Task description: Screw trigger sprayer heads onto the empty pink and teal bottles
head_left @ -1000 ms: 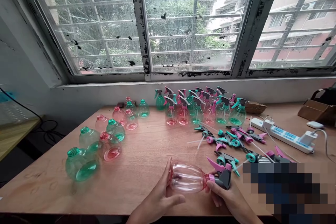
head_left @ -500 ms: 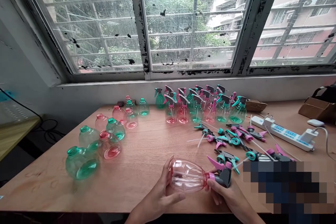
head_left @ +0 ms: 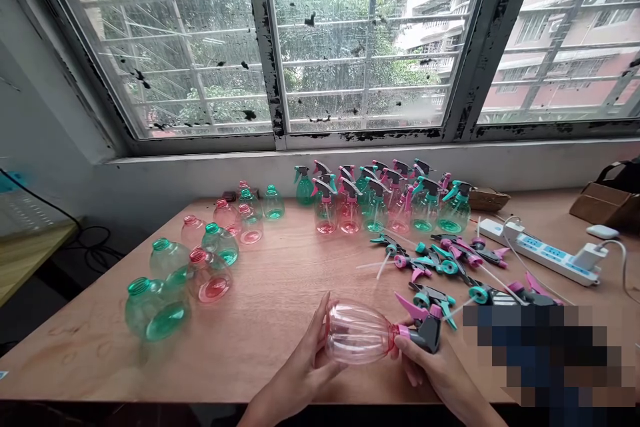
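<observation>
A clear pink spray bottle (head_left: 357, 332) lies on its side just above the table's front edge, base to the left. My left hand (head_left: 305, 367) cups that base, fingers curled round it. My right hand (head_left: 425, 367) grips the neck end, where a grey trigger sprayer head (head_left: 425, 335) with a pink lever sits on the bottle. Both hands are closed on this one bottle.
Open pink and green bottles (head_left: 200, 260) without heads stand at the left of the wooden table (head_left: 280, 280). Several bottles fitted with heads (head_left: 380, 203) stand by the window wall. Loose sprayer heads (head_left: 440, 263) lie right of centre. A power strip (head_left: 540, 250) and boxes (head_left: 603, 203) are at the right.
The bottle and both hands have stayed almost in place; my left fingers shifted slightly round the base. The view tilted a little.
</observation>
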The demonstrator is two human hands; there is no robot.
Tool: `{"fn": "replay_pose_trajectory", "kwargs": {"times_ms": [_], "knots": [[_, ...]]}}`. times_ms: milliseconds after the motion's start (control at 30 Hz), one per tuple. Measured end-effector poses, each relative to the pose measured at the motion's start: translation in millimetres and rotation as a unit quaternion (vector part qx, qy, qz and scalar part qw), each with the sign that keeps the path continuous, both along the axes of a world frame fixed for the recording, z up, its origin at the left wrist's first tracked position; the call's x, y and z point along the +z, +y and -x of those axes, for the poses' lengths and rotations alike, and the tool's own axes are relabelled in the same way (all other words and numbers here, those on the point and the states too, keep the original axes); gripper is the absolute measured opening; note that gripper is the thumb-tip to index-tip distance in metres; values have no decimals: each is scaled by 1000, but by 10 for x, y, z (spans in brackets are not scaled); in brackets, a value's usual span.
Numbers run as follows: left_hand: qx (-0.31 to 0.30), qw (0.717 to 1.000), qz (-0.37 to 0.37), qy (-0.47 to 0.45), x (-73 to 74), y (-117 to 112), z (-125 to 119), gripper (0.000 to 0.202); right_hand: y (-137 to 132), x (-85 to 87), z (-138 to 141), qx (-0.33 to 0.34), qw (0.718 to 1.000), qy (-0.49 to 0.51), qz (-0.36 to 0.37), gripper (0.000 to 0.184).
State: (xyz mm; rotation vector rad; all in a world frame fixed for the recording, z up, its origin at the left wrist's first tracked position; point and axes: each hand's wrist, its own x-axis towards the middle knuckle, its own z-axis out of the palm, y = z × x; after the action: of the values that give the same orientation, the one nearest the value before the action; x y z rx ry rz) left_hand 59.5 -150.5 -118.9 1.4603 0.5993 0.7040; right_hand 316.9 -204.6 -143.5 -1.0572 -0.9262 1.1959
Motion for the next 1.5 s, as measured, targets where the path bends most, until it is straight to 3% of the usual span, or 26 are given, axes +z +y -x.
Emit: {"fn": "replay_pose_trajectory", "kwargs": {"times_ms": [100, 233, 500, 633, 767, 1000, 1267, 1500], "knots": [[3, 1000, 3, 10, 73, -18, -1, 116, -11, 25, 8, 4, 1000, -2, 6, 45], [2, 1000, 5, 22, 142, -23, 5, 105, -9, 12, -5, 19, 1000, -12, 5, 46], [3, 1000, -12, 25, 50, -1, -4, 108, 23, -24, -8, 13, 1000, -1, -14, 39], [-8, 1000, 15, -5, 62, -17, -21, 118, 0, 8, 17, 11, 1000, 4, -4, 42], [-19, 999, 18, -20, 70, -22, -14, 107, 0, 46, 33, -5, 1000, 1, 5, 47], [-10, 1000, -19, 16, -75, 40, 33, 108, 15, 96, 34, 4, 1000, -7, 4, 46], [-14, 1000, 15, 7, 45, -7, -3, 105, 6, 6, 5, 11, 1000, -2, -2, 46], [-13, 1000, 0, 26, 17, 7, 16, 113, 14, -3, -1, 17, 1000, 9, -9, 42]]}}
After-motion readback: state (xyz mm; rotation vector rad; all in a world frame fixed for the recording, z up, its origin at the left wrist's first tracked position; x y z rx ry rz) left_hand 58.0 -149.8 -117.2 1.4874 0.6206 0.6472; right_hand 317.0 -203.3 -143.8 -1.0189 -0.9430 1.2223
